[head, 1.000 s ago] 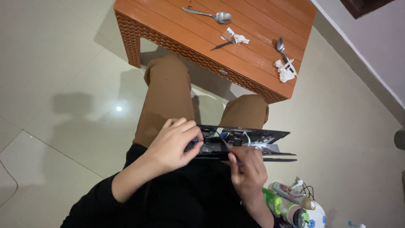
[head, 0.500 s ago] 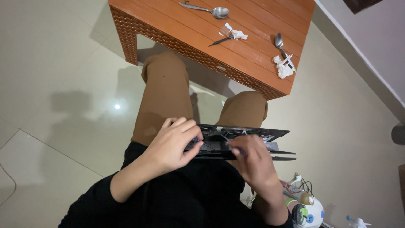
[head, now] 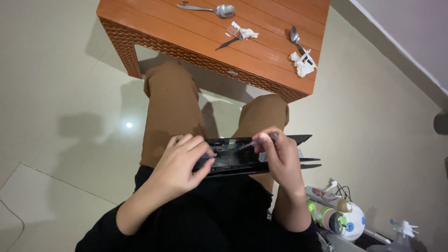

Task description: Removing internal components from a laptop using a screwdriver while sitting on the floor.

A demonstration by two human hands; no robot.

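on the person's lap lies a flat black device [head: 254,156]. left hand [head: 179,163] curls its grip around the device's left end; right hand [head: 280,156] pinches a thin tool [head: 252,142] pointed into it, below the orange surface [head: 280,56].

A single head-worn camera looks steeply down from above the seated person's lap, close to the hands. The orange table [head: 261,51] lies beyond the knees at the frame's top, pale floor [head: 60,93] around it.
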